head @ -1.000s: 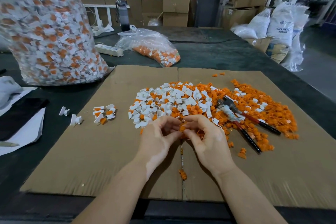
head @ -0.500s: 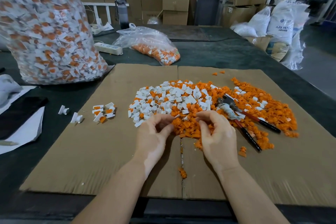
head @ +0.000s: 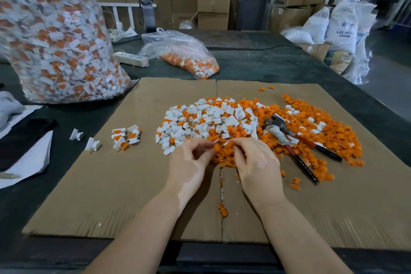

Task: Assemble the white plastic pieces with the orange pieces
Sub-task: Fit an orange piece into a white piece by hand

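Note:
A heap of white plastic pieces lies on a cardboard sheet, merging on its right into a wider heap of orange pieces. Both my hands are at the heap's near edge, fingertips close together. My left hand pinches a small white piece between thumb and forefinger. My right hand has its fingers curled at the orange edge, seemingly pinching an orange piece that the fingers mostly hide. A few joined white-and-orange pieces lie to the left.
Red-handled pliers lie on the orange heap, right of my right hand. A big bag of joined pieces stands far left; a smaller bag and a power strip lie behind. Two loose white pieces and a dark flat thing sit left.
My hands parted and reached forward into the heap's edge, then drew their fingertips close again; the left hand now holds a white piece.

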